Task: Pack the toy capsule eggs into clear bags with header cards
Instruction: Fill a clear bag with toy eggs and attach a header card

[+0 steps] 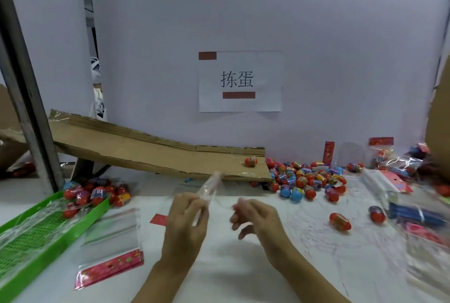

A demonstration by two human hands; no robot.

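Left hand pinches a crinkled clear bag at frame centre; right hand blurred, fingers loosely curled, apparently empty; glossy oval eggs right.

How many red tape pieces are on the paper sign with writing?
2: one red tape piece at the paper sign's top left corner, another just under the writing. None looks hidden.

One head-worn wide-angle view looks forward and down across the white table; near the hands, facing the wall sign straight ahead
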